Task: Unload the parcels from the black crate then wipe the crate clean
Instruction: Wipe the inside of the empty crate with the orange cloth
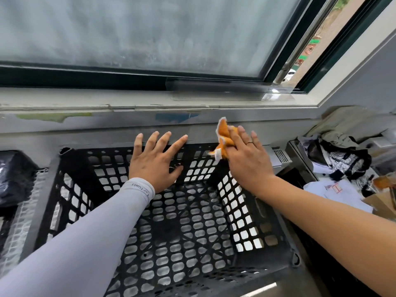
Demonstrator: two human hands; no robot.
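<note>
Black plastic lattice crate sits below a window sill, far wall up against the ledge, interior w/ no parcels in it; pale floor shows thru the holes. Left hand, arm in a grey sleeve, is spread flat w/ fingers straight, fingertips on the crate's far top rim, palm over the far wall. Right hand, bare forearm, ring on one finger, presses an orange cloth w/ white edging against the far right corner of the rim; fingers mostly straight over the cloth, which bunches up and pokes out past the fingertips toward the sill. Whether the thumb curls under it can't be told. Hands are near each other but apart. Left of the crate, a black wrapped parcel lies just beside it on a second grid-walled container. Right of the crate, a pile of clothes and bags, white paper w/ red marks, brown card edge. Frosted window pane above, slid partly open at the right.
</note>
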